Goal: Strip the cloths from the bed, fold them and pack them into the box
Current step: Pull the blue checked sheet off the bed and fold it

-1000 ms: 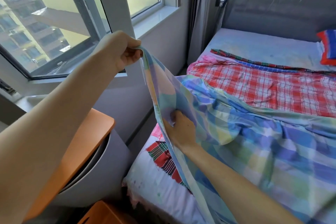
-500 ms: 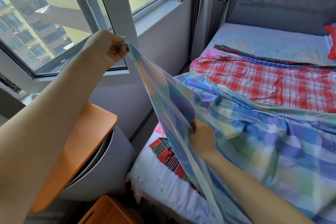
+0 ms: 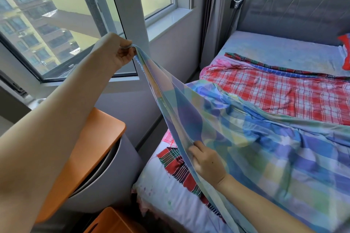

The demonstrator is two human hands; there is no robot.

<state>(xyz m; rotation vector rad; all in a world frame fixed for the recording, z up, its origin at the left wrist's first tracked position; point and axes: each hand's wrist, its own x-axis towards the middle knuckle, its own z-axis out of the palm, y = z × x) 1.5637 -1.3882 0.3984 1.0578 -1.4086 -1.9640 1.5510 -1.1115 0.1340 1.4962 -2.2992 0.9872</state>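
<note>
A pastel blue, green and yellow checked cloth (image 3: pixel 265 138) is spread over the bed (image 3: pixel 170 198). My left hand (image 3: pixel 115 51) pinches one corner and holds it raised toward the window. My right hand (image 3: pixel 206 161) grips the same edge lower down, near the bed's left side, so the edge runs taut between the two hands. Under it lies a red and white checked cloth (image 3: pixel 274 91), with a dark tartan cloth (image 3: pixel 176 164) showing at the bed's near left. No box can be seen.
An orange-topped grey cabinet (image 3: pixel 94 157) stands left of the bed below a large window (image 3: pixel 56 24). A grey padded headboard (image 3: pixel 293 11) and a red and blue pillow (image 3: pixel 345 51) are at the far end. A narrow gap separates bed and wall.
My right hand has slid down along the cloth's edge toward me, and the edge between the two hands is now stretched longer. My left hand stays raised with its corner.
</note>
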